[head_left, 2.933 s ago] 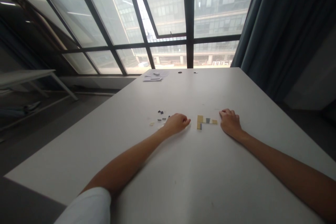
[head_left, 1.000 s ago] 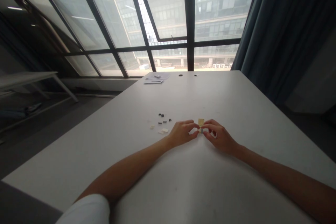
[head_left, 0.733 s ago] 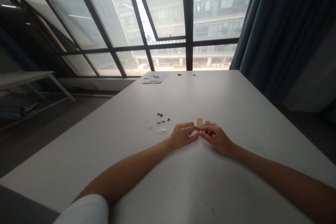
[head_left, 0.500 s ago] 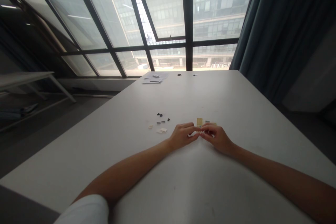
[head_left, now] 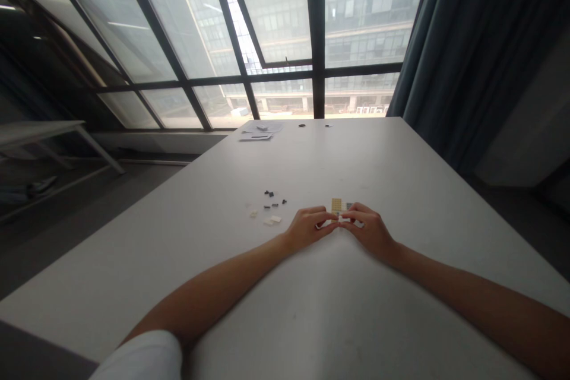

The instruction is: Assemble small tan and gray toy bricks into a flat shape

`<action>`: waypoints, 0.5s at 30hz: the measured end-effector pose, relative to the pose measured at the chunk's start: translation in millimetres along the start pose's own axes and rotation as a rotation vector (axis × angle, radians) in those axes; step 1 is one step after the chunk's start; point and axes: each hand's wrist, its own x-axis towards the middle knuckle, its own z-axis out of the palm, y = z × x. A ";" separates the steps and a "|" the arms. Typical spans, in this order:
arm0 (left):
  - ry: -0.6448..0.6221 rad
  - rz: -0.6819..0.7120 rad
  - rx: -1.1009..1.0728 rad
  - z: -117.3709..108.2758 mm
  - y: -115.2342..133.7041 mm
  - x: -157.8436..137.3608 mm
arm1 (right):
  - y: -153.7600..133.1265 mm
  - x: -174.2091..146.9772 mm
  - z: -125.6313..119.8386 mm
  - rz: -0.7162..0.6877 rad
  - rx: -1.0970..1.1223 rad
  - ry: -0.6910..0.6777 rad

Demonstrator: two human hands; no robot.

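My left hand [head_left: 309,227] and my right hand [head_left: 369,230] meet at the fingertips over the white table. Both are closed in a pinch, thumb and index finger coming together around a small whitish piece [head_left: 340,218]. Its exact kind is too small to tell, and the fingers partly cover it. Just beyond the fingertips lies a yellow flat piece with rows of dots [head_left: 336,204]. Beside it, a small grey piece [head_left: 349,206] shows above my right index finger, which hides part of what lies there.
Left of my hands are scattered small dark pieces [head_left: 271,194], grey bars [head_left: 275,205] and cream flat pieces [head_left: 276,219]. Papers [head_left: 256,137] lie at the table's far left corner. A round black item [head_left: 301,125] sits near the far edge, before the windows.
The fingers of my right hand have shifted slightly, uncovering more of the small whitish piece between the fingertips. The whole view has moved a little. The scattered pieces lie as before.
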 end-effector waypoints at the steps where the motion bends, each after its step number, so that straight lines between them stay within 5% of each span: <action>1: 0.002 0.001 0.007 0.3 -0.2 0.1 | 0.1 -0.1 0.0 -0.007 -0.006 0.000; 15: 0.008 -0.011 0.005 -0.7 -3.1 -0.4 | -1.3 -0.6 -0.4 -0.085 -0.055 -0.031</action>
